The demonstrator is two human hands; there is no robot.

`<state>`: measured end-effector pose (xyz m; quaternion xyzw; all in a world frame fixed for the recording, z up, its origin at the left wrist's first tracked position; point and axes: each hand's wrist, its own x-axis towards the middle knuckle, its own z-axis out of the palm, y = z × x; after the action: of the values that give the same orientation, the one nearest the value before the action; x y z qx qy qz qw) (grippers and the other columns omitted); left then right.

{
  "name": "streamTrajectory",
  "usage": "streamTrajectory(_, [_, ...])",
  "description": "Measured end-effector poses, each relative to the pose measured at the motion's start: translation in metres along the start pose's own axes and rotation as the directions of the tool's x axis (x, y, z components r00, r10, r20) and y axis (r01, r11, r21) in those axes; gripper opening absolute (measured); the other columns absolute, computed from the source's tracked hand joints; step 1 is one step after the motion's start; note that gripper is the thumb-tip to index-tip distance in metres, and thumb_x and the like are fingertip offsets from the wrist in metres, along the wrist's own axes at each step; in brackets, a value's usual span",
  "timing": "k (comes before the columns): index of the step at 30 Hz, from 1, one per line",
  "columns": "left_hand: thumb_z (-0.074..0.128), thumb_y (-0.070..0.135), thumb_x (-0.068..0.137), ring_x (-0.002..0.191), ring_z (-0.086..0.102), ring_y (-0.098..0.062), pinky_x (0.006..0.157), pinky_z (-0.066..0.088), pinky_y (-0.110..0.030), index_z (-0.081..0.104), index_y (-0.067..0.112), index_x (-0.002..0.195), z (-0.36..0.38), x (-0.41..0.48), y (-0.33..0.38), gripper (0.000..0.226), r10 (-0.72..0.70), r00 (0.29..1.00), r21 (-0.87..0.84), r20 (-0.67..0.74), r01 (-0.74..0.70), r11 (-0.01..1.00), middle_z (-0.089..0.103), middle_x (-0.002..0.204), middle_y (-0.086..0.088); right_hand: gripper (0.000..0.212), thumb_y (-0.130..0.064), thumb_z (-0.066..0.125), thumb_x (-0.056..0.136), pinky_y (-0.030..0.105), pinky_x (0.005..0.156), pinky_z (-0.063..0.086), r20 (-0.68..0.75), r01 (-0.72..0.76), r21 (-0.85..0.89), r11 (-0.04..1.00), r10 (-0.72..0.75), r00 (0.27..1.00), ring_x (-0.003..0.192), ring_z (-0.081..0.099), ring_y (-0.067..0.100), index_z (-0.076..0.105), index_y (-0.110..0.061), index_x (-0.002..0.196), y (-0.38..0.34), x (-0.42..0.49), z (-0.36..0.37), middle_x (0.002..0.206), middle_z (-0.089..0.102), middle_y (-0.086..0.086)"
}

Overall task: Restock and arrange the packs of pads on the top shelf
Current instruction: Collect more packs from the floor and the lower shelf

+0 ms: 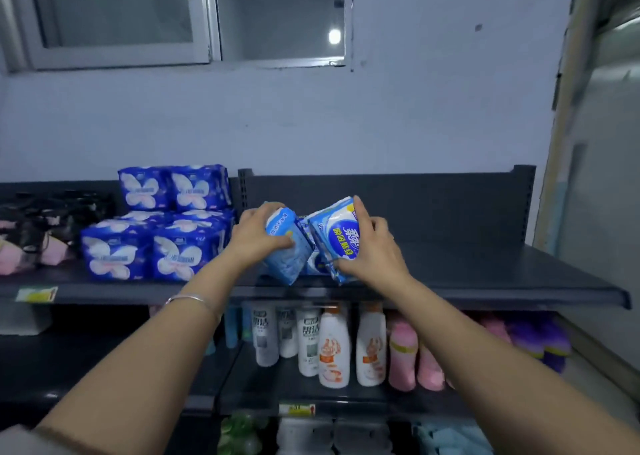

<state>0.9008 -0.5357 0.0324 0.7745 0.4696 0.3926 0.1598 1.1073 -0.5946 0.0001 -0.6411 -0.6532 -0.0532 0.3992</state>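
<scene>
Several light-blue packs of pads [337, 238] stand tilted in a loose cluster on the dark top shelf [485, 274]. My left hand [254, 236] grips the leftmost light-blue pack [287, 257] from its left side. My right hand [372, 246] holds the rightmost pack, with fingers over its top edge and thumb at its lower front. A middle pack is mostly hidden between them. To the left, dark-blue packs of pads [156, 243] with white butterfly prints sit stacked in two layers.
Black and pink items [31, 239] fill the shelf's far left. The shelf's right half is bare. Below, white bottles [332, 343], pink bottles [405, 350] and purple items [540, 336] line the lower shelf. A window and wall rise behind.
</scene>
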Motion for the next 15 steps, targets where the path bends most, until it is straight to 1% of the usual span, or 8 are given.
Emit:
streamTrajectory(2, [0.060,0.055,0.043,0.129,0.035,-0.024,0.110,0.029,-0.044,0.049,0.032,0.128,-0.013,0.016,0.001,0.089,0.053,0.999,0.002,-0.009,-0.053,0.999,0.046,0.134,-0.009,0.114,-0.033,0.074,0.070,0.033,0.078,0.043,-0.023,-0.012,-0.027,1.000,0.012,1.000,0.109,0.049,0.030,-0.007,-0.035,0.150,-0.008,0.021,0.000,0.123,0.042,0.007])
streamTrajectory(3, [0.063,0.050,0.047,0.131,0.033,-0.024,0.111,0.027,-0.043,0.045,0.031,0.133,-0.019,0.025,0.000,0.090,0.076,0.997,0.009,-0.015,-0.076,0.997,0.043,0.137,-0.009,0.115,-0.033,0.074,0.069,0.034,0.079,0.044,-0.038,-0.012,-0.045,0.999,0.011,0.999,0.110,0.049,0.030,-0.008,-0.033,0.151,-0.012,0.031,0.001,0.124,0.044,0.007])
streamTrajectory(5, [0.063,0.042,0.051,0.133,0.032,-0.024,0.112,0.024,-0.039,0.034,0.028,0.142,-0.029,0.045,-0.002,0.097,0.126,0.991,0.018,-0.037,-0.125,0.992,0.037,0.143,-0.010,0.118,-0.036,0.076,0.067,0.039,0.084,0.045,-0.070,-0.025,-0.099,0.995,0.018,0.997,0.115,0.048,0.030,-0.006,-0.027,0.151,-0.018,0.050,0.003,0.131,0.045,0.004])
streamTrajectory(7, [0.064,0.041,0.051,0.134,0.031,-0.025,0.112,0.023,-0.037,0.023,0.023,0.148,-0.034,0.066,-0.007,0.107,0.169,0.984,0.008,-0.059,-0.169,0.986,0.034,0.145,-0.011,0.116,-0.040,0.078,0.066,0.041,0.087,0.043,-0.096,-0.051,-0.162,0.985,0.035,0.995,0.120,0.046,0.028,0.002,-0.024,0.151,-0.022,0.068,0.007,0.136,0.044,0.000])
streamTrajectory(9, [0.065,0.041,0.051,0.133,0.032,-0.028,0.111,0.023,-0.036,0.017,0.017,0.150,-0.033,0.083,-0.014,0.113,0.207,0.976,0.028,-0.060,-0.206,0.978,0.035,0.144,-0.013,0.105,-0.039,0.078,0.064,0.041,0.088,0.042,-0.109,-0.066,-0.183,0.981,0.046,0.993,0.121,0.046,0.027,0.016,-0.027,0.148,-0.023,0.083,0.011,0.135,0.046,-0.003])
streamTrajectory(11, [0.069,0.038,0.054,0.132,0.032,-0.029,0.110,0.022,-0.034,0.017,0.014,0.150,-0.028,0.100,-0.025,0.111,0.243,0.969,0.060,-0.036,-0.241,0.969,0.034,0.143,-0.013,0.093,-0.034,0.078,0.066,0.042,0.089,0.041,-0.115,-0.082,-0.165,0.983,0.063,0.991,0.122,0.044,0.027,0.026,-0.030,0.143,-0.020,0.097,0.017,0.135,0.044,-0.003])
streamTrajectory(12, [0.069,0.036,0.056,0.131,0.031,-0.029,0.109,0.022,-0.033,0.020,0.015,0.149,-0.025,0.106,-0.030,0.107,0.257,0.966,0.069,-0.029,-0.255,0.965,0.034,0.143,-0.012,0.090,-0.032,0.077,0.068,0.044,0.090,0.041,-0.117,-0.088,-0.173,0.981,0.068,0.991,0.123,0.041,0.028,0.026,-0.031,0.143,-0.018,0.104,0.020,0.136,0.041,-0.003])
streamTrajectory(15, [0.062,0.030,0.050,0.126,0.034,-0.030,0.103,0.023,-0.030,0.032,0.015,0.143,-0.015,0.129,-0.052,0.099,0.305,0.951,0.081,-0.055,-0.301,0.950,0.037,0.138,-0.010,0.090,-0.031,0.074,0.072,0.046,0.091,0.040,-0.125,-0.118,-0.242,0.963,0.090,0.988,0.126,0.033,0.028,0.021,-0.037,0.145,-0.008,0.124,0.030,0.140,0.033,-0.003])
